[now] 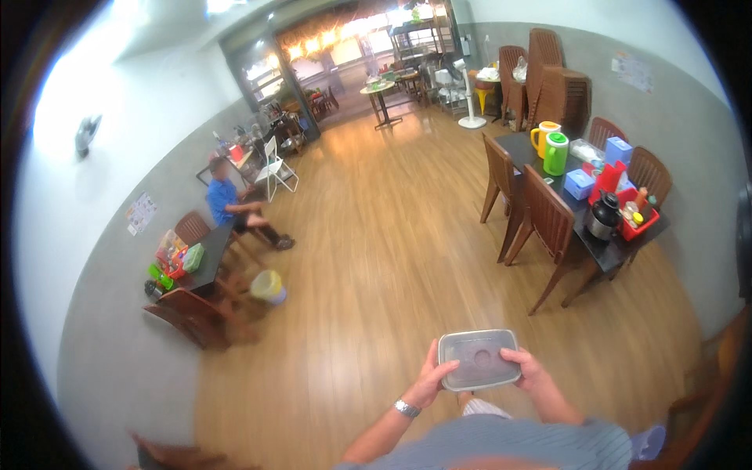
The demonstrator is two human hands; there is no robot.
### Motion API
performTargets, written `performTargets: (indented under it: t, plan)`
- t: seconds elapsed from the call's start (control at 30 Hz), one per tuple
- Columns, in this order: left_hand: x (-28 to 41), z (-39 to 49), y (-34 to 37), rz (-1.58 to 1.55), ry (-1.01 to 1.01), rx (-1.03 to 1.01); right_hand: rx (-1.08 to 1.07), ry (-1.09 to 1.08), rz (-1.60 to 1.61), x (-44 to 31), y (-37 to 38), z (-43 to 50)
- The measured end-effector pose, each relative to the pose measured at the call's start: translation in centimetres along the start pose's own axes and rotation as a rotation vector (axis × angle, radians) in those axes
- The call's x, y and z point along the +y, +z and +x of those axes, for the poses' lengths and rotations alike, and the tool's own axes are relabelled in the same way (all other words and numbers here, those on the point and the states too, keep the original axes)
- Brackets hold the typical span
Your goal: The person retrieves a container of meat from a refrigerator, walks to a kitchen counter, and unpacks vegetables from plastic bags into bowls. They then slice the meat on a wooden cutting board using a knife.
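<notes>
A rectangular lidded food container (479,370) with rounded corners is held level in front of my body, above the wooden floor. Its lid is translucent grey, with a round mark near the middle. My left hand (429,379) grips the left end, thumb on top of the lid. On the opposite end, my right hand (527,369) holds on in the same way. Fingers of both hands are partly hidden beneath the container. A metal wristwatch (407,408) circles my left wrist.
Right, a black table (614,249) bears jugs, tissue boxes and a vacuum flask, with brown chairs (543,214) around it. Left, a seated person (226,197) is near another table (208,255) and a waste bin (268,286). A pedestal fan (470,100) and round table (377,88) stand ahead.
</notes>
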State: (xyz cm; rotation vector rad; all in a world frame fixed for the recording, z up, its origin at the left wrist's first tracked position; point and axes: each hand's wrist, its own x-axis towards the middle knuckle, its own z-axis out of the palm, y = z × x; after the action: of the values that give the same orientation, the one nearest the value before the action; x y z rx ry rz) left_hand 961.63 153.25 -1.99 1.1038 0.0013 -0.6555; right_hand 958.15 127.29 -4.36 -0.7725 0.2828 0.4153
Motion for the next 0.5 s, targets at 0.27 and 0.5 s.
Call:
performTargets:
  t: [0.27, 0.5]
  plan:
    - [11.8, 18.4, -9.4, -0.217, 0.000, 0.270, -0.098, 0.129, -0.103, -14.2, 6.9, 25.1]
    - [24.0, 36.0, -18.9, -0.263, 0.168, 0.343, -0.213, 0.148, -0.224, -24.2, 10.8, 49.7]
